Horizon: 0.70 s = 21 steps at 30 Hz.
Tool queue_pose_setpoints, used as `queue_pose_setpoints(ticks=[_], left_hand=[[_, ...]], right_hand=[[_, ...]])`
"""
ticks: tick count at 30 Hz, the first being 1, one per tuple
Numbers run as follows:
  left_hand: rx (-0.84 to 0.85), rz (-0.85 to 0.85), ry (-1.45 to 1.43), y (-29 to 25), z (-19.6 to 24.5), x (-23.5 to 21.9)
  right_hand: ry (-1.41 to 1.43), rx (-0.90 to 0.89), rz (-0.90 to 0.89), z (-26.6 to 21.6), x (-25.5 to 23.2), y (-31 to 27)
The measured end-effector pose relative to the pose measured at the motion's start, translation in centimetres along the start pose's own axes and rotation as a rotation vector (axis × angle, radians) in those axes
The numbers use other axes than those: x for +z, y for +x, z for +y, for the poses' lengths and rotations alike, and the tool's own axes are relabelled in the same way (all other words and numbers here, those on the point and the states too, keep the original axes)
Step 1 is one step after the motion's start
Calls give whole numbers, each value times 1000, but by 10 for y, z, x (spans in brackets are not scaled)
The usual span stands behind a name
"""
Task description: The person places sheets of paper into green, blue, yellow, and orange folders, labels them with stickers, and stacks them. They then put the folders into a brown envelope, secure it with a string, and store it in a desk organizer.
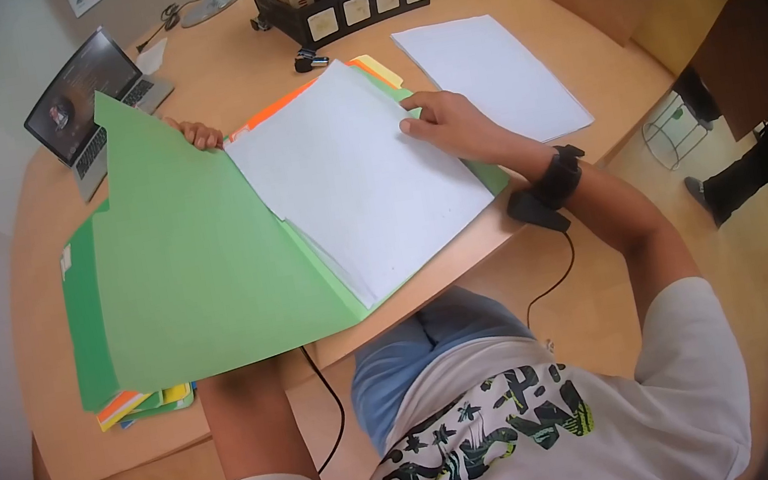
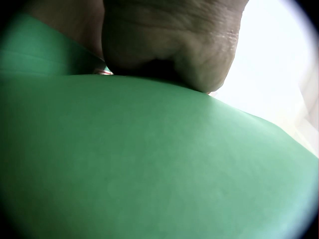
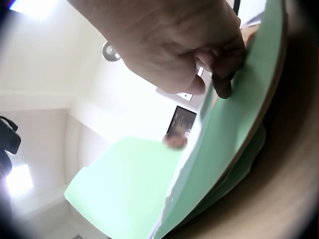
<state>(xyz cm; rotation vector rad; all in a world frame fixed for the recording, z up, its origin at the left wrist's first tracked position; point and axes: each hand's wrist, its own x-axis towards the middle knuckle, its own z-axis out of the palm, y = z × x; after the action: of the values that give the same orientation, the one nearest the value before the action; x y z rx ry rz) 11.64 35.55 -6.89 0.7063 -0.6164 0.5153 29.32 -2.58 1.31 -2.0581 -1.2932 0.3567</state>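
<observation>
A green folder [image 1: 196, 260] is spread wide, its left cover raised at a slant. White sheets [image 1: 359, 174] lie on its right side, with orange and yellow edges showing beyond the far end. The left forearm passes beneath the raised cover; the left hand [image 1: 198, 134] grips the cover's far edge beside the sheets. In the left wrist view the same hand [image 2: 172, 45] is against the green cover [image 2: 149, 159], its fingertips hidden. At the sheets' right edge, the right hand [image 1: 451, 121] pinches them between thumb and curled fingers, also in the right wrist view [image 3: 184, 50].
A laptop [image 1: 86, 101] stands at the back left, a black book rack [image 1: 367, 6] at the back. More white sheets [image 1: 494, 77] lie to the right. Under the cover's near left corner are colourful folders [image 1: 154, 402]. A black cable [image 1: 329, 399] hangs by the table's front edge.
</observation>
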Motion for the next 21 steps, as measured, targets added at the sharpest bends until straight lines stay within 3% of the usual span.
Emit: queue_pose_setpoints(ticks=[2, 5, 8, 11, 12, 13, 14, 15, 16, 18, 21], left_hand=[[-13, 26, -47, 0, 0, -9], [-61, 51, 9, 1, 5, -16], [-76, 0, 29, 3, 8, 7], [-145, -3, 56, 3, 11, 0], [-105, -62, -20, 4, 10, -13], [-173, -122, 9, 7, 15, -13], [-239, -185, 41, 8, 22, -17], [-229, -165, 72, 4, 31, -36], [-213, -134, 107, 4, 32, -46], [-198, -113, 169, 14, 28, -40], [-189, -38, 260, 7, 39, -25]], right_hand=[[-203, 14, -98, -13, -16, -4], [-643, -104, -173, -15, -42, -2], [-683, -108, -191, -40, -68, 22], [-639, -289, -128, -38, -60, 85], [-489, -343, -62, -29, -51, 106], [-495, -282, -55, -34, -43, 122], [-413, -407, -19, -26, -33, 141], [-405, -300, 10, -23, -19, 155], [-421, -304, 17, -14, -4, 174], [-473, -216, -16, -13, 15, 192], [-423, -181, 86, 2, 54, 215]])
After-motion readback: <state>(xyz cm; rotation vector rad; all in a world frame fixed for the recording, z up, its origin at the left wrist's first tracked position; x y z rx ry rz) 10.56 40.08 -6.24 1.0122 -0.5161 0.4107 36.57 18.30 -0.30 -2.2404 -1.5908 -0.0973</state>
